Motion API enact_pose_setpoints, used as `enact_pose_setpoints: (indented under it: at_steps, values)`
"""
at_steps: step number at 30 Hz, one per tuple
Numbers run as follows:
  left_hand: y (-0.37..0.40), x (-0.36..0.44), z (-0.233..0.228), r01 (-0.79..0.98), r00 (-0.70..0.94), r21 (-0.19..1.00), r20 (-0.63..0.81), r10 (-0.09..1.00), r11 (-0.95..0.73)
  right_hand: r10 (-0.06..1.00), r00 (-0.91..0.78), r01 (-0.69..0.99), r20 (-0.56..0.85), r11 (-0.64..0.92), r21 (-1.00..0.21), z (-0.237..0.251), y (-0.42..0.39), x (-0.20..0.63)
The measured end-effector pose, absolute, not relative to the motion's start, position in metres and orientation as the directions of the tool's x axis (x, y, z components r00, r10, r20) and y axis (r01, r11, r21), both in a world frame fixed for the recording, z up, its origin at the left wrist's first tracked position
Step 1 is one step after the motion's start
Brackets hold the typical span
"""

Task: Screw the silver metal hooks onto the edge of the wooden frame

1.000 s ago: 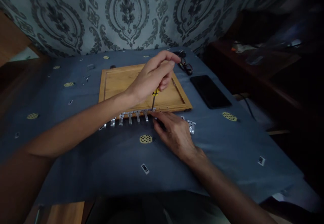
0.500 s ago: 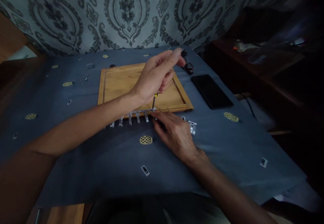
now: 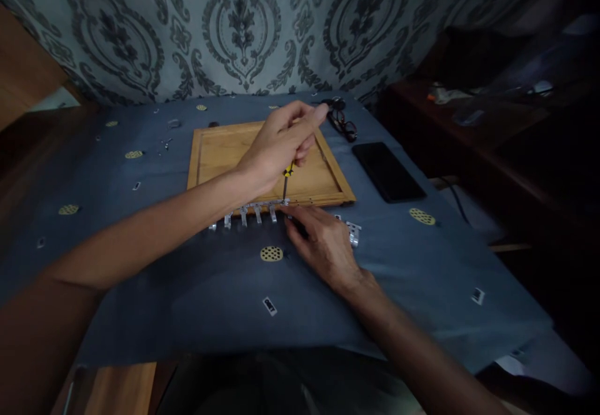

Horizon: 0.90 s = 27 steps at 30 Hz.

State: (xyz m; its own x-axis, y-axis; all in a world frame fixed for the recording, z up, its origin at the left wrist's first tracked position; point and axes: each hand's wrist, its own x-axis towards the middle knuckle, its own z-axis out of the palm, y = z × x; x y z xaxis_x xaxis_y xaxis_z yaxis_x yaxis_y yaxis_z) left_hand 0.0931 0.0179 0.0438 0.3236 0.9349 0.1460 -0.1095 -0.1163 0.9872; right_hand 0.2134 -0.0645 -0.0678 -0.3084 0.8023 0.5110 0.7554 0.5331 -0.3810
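Observation:
My left hand [image 3: 281,143] is closed around the yellow-and-black handle of a screwdriver [image 3: 287,174]. The screwdriver stands nearly upright, its tip down on a strip of metal hooks [image 3: 257,210] along the near edge of a wooden framed board [image 3: 225,152]. My right hand [image 3: 323,240] rests on the cloth at that edge, its thumb and forefinger closed at the hook under the tip; the fingers partly cover this hook. Another piece of metal hooks [image 3: 354,234] lies just beyond the right hand, partly hidden by it.
A black phone [image 3: 388,172] lies right of the board, with eyeglasses [image 3: 344,126] behind it. Small metal bits [image 3: 165,144] lie at the back left of the blue tablecloth [image 3: 197,302]. A patterned curtain [image 3: 187,34] hangs behind; a dark wooden surface [image 3: 431,115] stands at the right.
The fingers of my left hand have shifted a little on the screwdriver handle, showing more of its yellow. The tip stays on the same hook. My right hand holds its place; the view has shifted slightly.

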Motion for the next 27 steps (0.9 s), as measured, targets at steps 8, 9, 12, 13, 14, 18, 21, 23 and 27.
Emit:
enact_pose_setpoints:
  at_steps: [8,9,12,13,14,18,21,23,27]
  values:
    - [0.016,0.104,0.039,-0.218,0.391,0.968,0.206,0.897,-0.128,0.8,-0.314,0.752,0.512,0.538,-0.38,-0.065,-0.065,0.214]
    - [0.018,0.104,0.038,-0.215,0.432,0.969,0.204,0.879,-0.119,0.801,-0.311,0.753,0.512,0.536,-0.382,-0.065,-0.065,0.214]
    - [0.027,0.099,0.039,-0.216,0.545,0.975,0.173,0.821,-0.062,0.8,-0.311,0.753,0.513,0.536,-0.381,-0.064,-0.065,0.213]
    - [0.03,0.097,0.039,-0.226,0.568,0.973,0.17,0.805,-0.046,0.8,-0.311,0.754,0.513,0.536,-0.378,-0.064,-0.065,0.213]
    - [0.032,0.096,0.039,-0.239,0.586,0.97,0.172,0.792,-0.034,0.8,-0.311,0.756,0.513,0.536,-0.377,-0.063,-0.065,0.213]
    - [0.03,0.093,0.039,-0.235,0.586,0.97,0.188,0.789,-0.057,0.793,-0.314,0.751,0.522,0.544,-0.375,-0.064,-0.065,0.212]
    - [0.024,0.094,0.04,-0.142,0.469,0.973,0.228,0.853,-0.182,0.792,-0.307,0.748,0.528,0.544,-0.38,-0.067,-0.065,0.213]
    - [0.018,0.095,0.042,-0.095,0.372,0.967,0.256,0.892,-0.238,0.796,-0.3,0.749,0.526,0.538,-0.387,-0.069,-0.065,0.213]
    - [0.01,0.1,0.044,-0.12,0.314,0.982,0.18,0.932,-0.149,0.805,-0.3,0.75,0.511,0.53,-0.395,-0.071,-0.064,0.214]
